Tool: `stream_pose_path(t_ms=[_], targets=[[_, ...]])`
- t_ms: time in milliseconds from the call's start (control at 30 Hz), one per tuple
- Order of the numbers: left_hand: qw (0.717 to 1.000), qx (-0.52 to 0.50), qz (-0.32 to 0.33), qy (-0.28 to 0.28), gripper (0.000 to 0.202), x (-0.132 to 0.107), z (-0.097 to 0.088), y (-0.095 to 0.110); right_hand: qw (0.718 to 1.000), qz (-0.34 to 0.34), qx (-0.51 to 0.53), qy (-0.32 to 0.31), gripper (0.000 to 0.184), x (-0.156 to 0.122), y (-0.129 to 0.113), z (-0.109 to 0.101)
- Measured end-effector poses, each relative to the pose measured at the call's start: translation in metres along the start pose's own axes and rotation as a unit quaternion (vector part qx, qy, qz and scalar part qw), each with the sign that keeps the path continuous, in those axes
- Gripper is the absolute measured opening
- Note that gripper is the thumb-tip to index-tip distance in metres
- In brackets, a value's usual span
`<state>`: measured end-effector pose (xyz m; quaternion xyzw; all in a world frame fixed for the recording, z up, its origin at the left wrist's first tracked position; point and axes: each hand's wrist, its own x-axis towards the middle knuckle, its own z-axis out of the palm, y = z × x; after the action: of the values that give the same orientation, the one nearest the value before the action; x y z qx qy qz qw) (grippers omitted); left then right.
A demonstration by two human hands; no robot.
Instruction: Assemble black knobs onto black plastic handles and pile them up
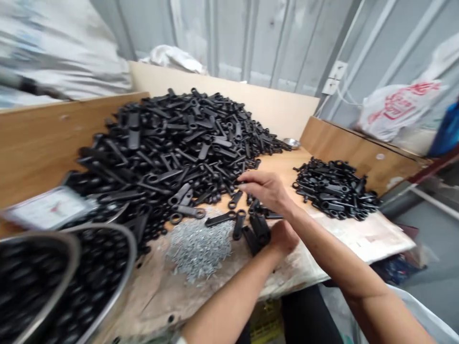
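My left hand (283, 237) is closed around a bundle of black plastic handle-shaped parts (256, 231) near the middle of the wooden table (279, 165). My right hand (267, 189) crosses over the left wrist and reaches, palm down with fingers together, to the edge of the large pile of black parts (172, 143). Its fingertips touch parts there; whether they pinch one I cannot make out. A heap of small silver screws (199, 246) lies just left of my left hand.
A smaller pile of black parts (335, 188) lies at the right. Two metal bowls (71, 282) of small black pieces stand at the lower left beside a white scale (50, 208). Wooden boards (36, 143) wall the table. A small metal dish (291, 142) sits at the back.
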<state>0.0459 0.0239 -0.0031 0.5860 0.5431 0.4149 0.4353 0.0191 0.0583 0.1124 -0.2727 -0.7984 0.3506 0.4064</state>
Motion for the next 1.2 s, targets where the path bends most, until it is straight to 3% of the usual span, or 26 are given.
stream_pose_path(t_ms=[67,133,233,333,433,633,867,967,1067,1200], targets=[[0.997,-0.012,0.052,0.06,0.013,0.008,-0.005,-0.005,0.987,0.065,0.104,0.104,0.017,-0.013,0.016,-0.049],[0.99,-0.057,0.08,0.103,0.012,0.014,-0.01,-0.009,0.961,0.106,0.191,0.17,0.019,-0.03,0.039,-0.084],[0.984,-0.107,0.059,0.131,0.014,0.019,-0.017,-0.01,0.944,0.132,0.246,0.174,0.02,-0.059,0.075,-0.107],[0.98,-0.12,0.025,0.155,0.015,0.021,-0.022,-0.009,0.941,0.144,0.268,0.149,0.021,-0.082,0.099,-0.105],[0.98,-0.105,0.02,0.17,0.012,0.021,-0.023,-0.007,0.935,0.163,0.286,0.129,0.02,-0.094,0.108,-0.098],[0.982,0.014,0.051,0.184,0.009,0.02,-0.025,-0.004,0.936,0.179,0.297,0.054,0.022,-0.1,0.108,-0.09],[0.984,-0.032,0.039,0.17,0.013,0.021,-0.025,-0.003,0.939,0.157,0.302,0.052,0.022,-0.102,0.108,-0.086],[0.979,-0.158,0.004,0.131,0.018,0.019,-0.023,-0.001,0.963,0.119,0.233,0.07,0.022,-0.103,0.107,-0.085],[0.961,-0.269,-0.016,0.068,0.024,0.018,-0.023,0.004,0.994,0.048,0.074,0.067,0.022,-0.105,0.104,-0.083],[0.943,-0.331,-0.018,0.039,0.027,0.019,-0.026,0.008,0.993,-0.021,-0.101,0.062,0.025,-0.105,0.104,-0.076]])
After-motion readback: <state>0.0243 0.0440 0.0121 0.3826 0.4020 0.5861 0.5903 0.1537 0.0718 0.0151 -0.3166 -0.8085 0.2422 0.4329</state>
